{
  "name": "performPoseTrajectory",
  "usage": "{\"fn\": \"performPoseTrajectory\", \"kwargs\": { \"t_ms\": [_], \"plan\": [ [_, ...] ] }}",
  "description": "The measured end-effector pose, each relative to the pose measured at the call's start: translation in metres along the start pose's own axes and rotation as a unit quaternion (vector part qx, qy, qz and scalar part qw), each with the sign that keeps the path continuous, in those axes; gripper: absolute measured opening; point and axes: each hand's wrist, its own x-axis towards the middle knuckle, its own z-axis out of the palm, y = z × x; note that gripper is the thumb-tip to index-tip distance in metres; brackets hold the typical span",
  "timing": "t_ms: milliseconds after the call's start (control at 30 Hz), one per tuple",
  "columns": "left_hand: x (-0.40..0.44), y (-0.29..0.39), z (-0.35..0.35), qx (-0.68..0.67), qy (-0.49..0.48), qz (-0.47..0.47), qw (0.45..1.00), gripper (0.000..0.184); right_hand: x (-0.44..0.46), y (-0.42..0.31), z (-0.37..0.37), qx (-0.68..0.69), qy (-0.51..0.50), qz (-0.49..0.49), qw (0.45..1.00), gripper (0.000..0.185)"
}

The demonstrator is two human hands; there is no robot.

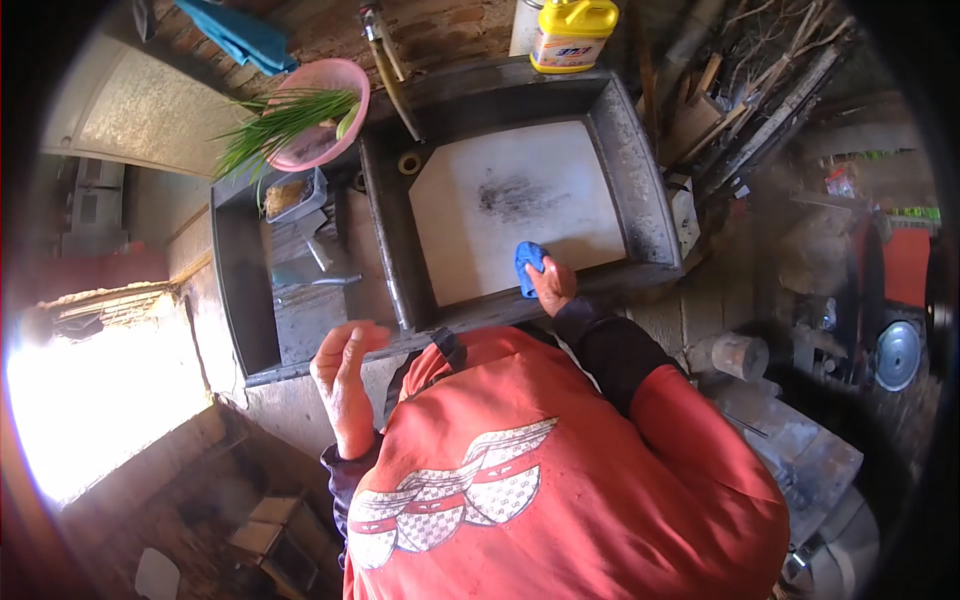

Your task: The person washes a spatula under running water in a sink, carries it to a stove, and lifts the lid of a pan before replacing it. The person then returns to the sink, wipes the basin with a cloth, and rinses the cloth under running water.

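1. Blue cloth (528, 266), bunched up, is in the grip of the right hand (556, 288), over the near part of the sink's right basin; the fingers hide part of it, so I cannot tell how hard it presses down.
2. The left hand (343, 385) is released, its fingers straight and close together, at the near edge of the sink (640, 180). Whether it touches the rim is hard to say.
3. A pale panel (450, 235) covers the floor of the sink's right basin, with a dark smudge (512, 195) towards its middle; I cannot tell whether it is loose or fixed.
4. In the sink's left basin are a tub (297, 203), its brownish contents unclear, and a flat, blade-like object (312, 276), too blurred to name surely.
5. At the sink's far left corner is a pink bowl (345, 75), partly hidden by green stalks (285, 125) that spill over its side.
6. Behind the sink is a yellow jug (573, 45), its label unreadable, partly covering a white container (524, 28) cut off by the top edge.
7. Right of the sink, piled wood (765, 105) blurs into shadow.
8. A red top (600, 450) fills the near side, hiding part of the sink's front.
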Motion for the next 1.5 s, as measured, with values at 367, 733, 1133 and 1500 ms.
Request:
{"fn": "performPoseTrajectory", "kwargs": {
  "t_ms": [367,733,1133,1500],
  "plan": [
    [0.006,0.018,0.098,-0.004,-0.039,0.004,0.999,0.019,0.045,0.046,-0.022,0.175,-0.123,0.002,0.977,0.042],
    [0.071,0.02,0.084,0.134,0.019,0.046,0.99,0.02,0.091,0.051,-0.028,0.184,-0.182,0.041,0.965,0.047],
    [0.262,0.076,0.084,0.465,0.002,0.306,0.831,0.038,0.093,0.019,-0.02,0.16,-0.137,0.002,0.978,0.056],
    [0.433,0.094,0.132,0.648,0.068,0.496,0.574,0.037,0.117,0.021,0.0,0.236,-0.164,0.087,0.954,0.057]
  ]
}}
